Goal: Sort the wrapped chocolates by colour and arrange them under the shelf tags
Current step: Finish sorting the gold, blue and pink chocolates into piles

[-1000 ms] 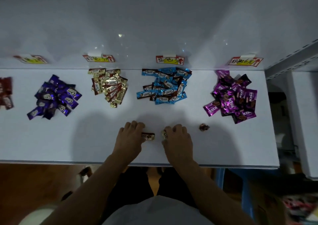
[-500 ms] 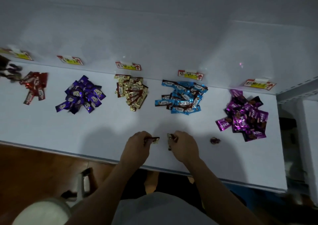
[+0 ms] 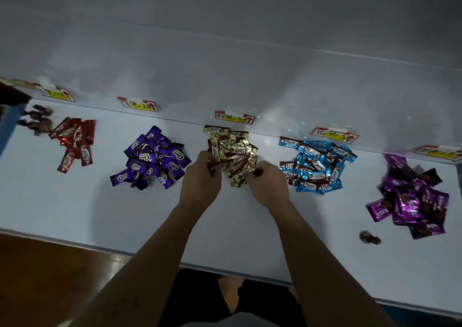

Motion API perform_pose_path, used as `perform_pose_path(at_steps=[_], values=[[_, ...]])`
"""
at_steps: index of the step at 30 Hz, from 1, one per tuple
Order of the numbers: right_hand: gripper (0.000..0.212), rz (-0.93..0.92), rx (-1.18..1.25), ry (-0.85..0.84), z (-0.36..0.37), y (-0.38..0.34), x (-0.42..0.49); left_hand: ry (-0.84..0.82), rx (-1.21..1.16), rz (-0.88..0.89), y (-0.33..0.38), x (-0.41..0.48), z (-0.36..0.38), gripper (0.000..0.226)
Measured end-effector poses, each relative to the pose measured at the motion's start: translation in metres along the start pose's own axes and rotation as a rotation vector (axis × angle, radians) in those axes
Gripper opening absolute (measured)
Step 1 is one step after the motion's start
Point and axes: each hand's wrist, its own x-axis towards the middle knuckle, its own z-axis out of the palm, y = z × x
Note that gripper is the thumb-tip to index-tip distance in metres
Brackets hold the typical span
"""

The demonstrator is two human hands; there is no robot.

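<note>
"Choco" on blue wrappers point(image 3: 315, 167) and purple wrappers point(image 3: 146, 157); "KISS" on magenta wrappers point(image 3: 382, 211).

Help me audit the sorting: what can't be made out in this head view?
1. The shelf tags: writing blurred, unreadable in the head view.
2. The rightmost tag: cut off by the right frame edge.
3. The left chocolate in the left hand and the right chocolate in the right hand: mostly covered by fingers, colour unsure.
4. The dark sweets at far left: blurred, wrapper colour unclear.
</note>
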Motion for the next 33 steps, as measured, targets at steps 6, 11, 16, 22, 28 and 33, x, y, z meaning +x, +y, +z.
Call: perform_pose_path(at_steps=[6,11,16,22,28,33], values=[[0.015,0.077,0.023,0.044,0.02,-0.012,0.024,-0.088,0.044,-0.001,-0.014,0.029,0.008,0.032],[0.058,-0.005,-0.11,0.148,0.02,-0.002,0.01,-0.071,0.463,0.361,-0.006,0.022,0.01,0.047],[0.063,0.03,-0.209,0.235,-0.013,0.022,-0.028,-0.092,0.473,0.64,0.022,0.006,0.019,0.038],[0.05,0.187,-0.194,0.354,-0.062,0.097,-0.087,-0.285,0.444,0.801,0.073,-0.042,0.063,0.032],[0.045,0.375,-0.111,0.355,-0.093,0.183,-0.121,-0.473,0.449,0.879,0.109,-0.088,0.121,0.03],[0.049,0.316,-0.085,0.298,-0.091,0.216,-0.111,-0.571,0.601,0.83,0.122,-0.106,0.165,0.028]])
